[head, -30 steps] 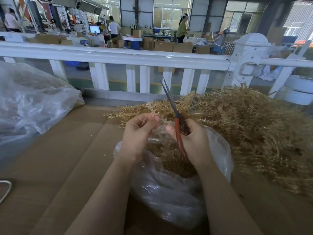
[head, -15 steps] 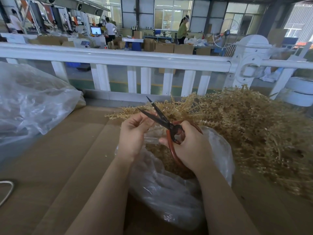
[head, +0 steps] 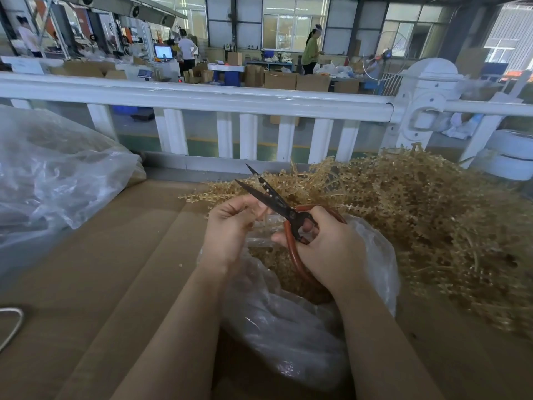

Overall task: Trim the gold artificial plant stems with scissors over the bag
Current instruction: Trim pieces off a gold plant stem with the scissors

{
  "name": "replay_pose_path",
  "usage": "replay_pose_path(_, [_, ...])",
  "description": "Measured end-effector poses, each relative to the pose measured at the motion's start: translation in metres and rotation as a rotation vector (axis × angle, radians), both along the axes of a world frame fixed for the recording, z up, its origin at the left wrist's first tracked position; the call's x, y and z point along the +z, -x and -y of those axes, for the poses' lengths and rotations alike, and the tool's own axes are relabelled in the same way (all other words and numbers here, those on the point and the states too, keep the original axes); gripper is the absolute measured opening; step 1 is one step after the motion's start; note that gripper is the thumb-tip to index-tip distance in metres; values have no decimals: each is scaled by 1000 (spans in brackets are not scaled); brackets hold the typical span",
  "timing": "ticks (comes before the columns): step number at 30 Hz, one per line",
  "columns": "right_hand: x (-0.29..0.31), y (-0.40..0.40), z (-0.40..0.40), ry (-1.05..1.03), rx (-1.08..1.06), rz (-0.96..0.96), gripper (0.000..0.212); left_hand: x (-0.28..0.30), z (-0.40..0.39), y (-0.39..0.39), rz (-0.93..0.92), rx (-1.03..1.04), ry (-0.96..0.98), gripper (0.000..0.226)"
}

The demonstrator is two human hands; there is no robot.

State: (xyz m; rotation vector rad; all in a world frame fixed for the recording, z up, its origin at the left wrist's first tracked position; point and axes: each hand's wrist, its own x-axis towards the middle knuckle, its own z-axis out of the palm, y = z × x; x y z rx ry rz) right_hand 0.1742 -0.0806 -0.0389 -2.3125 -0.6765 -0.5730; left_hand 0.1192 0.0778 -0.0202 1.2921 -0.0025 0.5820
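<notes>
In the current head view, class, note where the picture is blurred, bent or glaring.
Head view: the white railing bows from wide-angle distortion; the gold stem pile smears at the right edge; daylight washes out the far windows; the scissors and both hands look fairly sharp.

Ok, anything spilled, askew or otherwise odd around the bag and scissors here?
Nothing much stands out. A few gold crumbs lie on the cardboard left of the bag. The right hand holds the scissors open beside the stem pinched by the left hand.
</notes>
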Motion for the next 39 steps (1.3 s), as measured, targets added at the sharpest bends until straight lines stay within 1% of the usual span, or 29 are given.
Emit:
replay_pose_path(2, [0, 1, 0, -8, 2, 30, 65, -1, -1, -1, -16, 0, 8, 13])
replay_pose_path(7, [0, 2, 0, -36, 35, 7, 65, -2, -1, -2, -33, 6, 3, 19])
replay_pose_path(9, [1, 3, 0, -34, 40, 15, 62, -2, -1, -1, -30, -3, 10, 14])
replay_pose_path(11, [1, 3, 0, -29, 42, 16, 65, -1, -1, 0, -27, -20, 2, 9])
replay_pose_path(15, [-1, 1, 0, -12, 22, 25, 64, -1, 3, 0, -30, -27, -39, 12])
replay_pose_path(19, [-2, 1, 1, -41, 17, 43, 60, 0, 4, 1, 14, 22, -101, 21])
replay_pose_path(25, [-1, 2, 1, -74, 48, 30, 52, -1, 3, 1, 63, 177, -178, 14])
replay_pose_path(28, [-3, 2, 1, -69, 54, 38, 49, -3, 2, -1, 83, 186, -185, 12])
replay_pose_path(32, [-3, 1, 0, -68, 61, 28, 54, -4, 1, -2, 79, 188, -185, 11])
replay_pose_path(36, [-3, 1, 0, -92, 75, 5, 51, -2, 5, -2, 83, 162, -209, 18])
replay_pose_path(39, [-3, 0, 0, -98, 78, -3, 52, -2, 7, -1, 79, 129, -228, 17])
